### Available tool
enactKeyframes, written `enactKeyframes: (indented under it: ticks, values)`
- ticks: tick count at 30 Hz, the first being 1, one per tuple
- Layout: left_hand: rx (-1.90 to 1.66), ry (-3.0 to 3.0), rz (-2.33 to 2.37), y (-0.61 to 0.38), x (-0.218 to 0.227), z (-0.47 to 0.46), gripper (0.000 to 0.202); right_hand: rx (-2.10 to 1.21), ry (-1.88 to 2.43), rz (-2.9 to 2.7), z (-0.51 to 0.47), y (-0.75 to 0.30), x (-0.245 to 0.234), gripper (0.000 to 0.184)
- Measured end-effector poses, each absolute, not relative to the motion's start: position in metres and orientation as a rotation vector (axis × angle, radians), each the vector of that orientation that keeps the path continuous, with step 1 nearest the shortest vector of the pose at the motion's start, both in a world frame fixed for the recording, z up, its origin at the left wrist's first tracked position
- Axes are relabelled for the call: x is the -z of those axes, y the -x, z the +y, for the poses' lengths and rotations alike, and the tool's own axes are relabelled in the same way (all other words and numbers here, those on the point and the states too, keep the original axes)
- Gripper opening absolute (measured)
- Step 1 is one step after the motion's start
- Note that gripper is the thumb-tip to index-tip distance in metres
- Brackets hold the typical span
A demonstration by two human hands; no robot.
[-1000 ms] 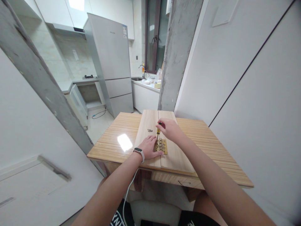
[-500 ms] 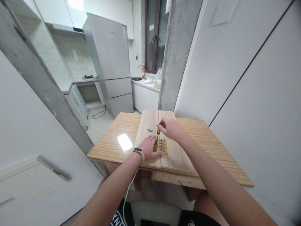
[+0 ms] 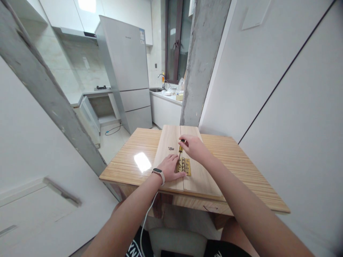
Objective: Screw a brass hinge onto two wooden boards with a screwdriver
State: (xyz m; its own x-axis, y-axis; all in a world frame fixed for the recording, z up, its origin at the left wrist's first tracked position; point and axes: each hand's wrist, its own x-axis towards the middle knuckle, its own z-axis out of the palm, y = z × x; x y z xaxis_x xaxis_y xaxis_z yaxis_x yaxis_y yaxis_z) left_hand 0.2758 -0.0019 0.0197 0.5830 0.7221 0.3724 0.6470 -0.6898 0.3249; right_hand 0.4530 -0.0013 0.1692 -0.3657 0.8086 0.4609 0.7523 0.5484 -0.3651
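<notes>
my right arm comes in from the lower right, wrist bent, so that my right hand [image 3: 196, 147] hangs above the seam between two pale boards [image 3: 166, 141], thumb and fingers pinched around the top of a yellow screwdriver [image 3: 180, 148]. it stands almost upright, leaning a little, its shaft pointing down at the left side of a brass hinge [image 3: 188, 167]; i can't tell exactly where the tip sits. the hinge lies unfolded across the seam, towards the near end of the boards. my left hand [image 3: 169, 167] lies flat, fingers stretched out and clasping nothing, fingertips near the shaft and thumb along the near edge of the hinge. a watch [image 3: 158, 172] is on that wrist. a little heap of screws [image 3: 170, 148] lies loose on the left-hand board, beyond my fingers. the boards rest on a striped table [image 3: 125, 160] whose drawer [image 3: 199, 204] is closed, its contents hidden from me. farther off, the fridge [image 3: 132, 64] is closed too, and a sink [image 3: 155, 90] is set into the counter [image 3: 175, 101], a plastic bag [image 3: 181, 85] near it
</notes>
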Motion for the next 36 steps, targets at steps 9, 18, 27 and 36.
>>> enactKeyframes:
  ticks: [9,18,27,36]
  values:
    - [-0.713,-2.653,1.168,-0.276,-0.021,-0.003,0.089,-0.182,1.253,-2.241,0.002,-0.461,-0.175,0.013]
    - [-0.733,-2.639,1.157,-0.276,-0.022,-0.003,0.087,-0.05,1.372,-2.154,-0.006,-0.447,-0.173,0.009]
    - [-0.724,-2.654,1.161,-0.276,-0.022,-0.002,0.089,-0.106,1.3,-2.132,-0.006,-0.446,-0.167,0.014]
    - [-0.718,-2.645,1.164,-0.276,-0.021,-0.002,0.088,-0.318,1.249,-2.217,-0.001,-0.463,-0.176,0.02]
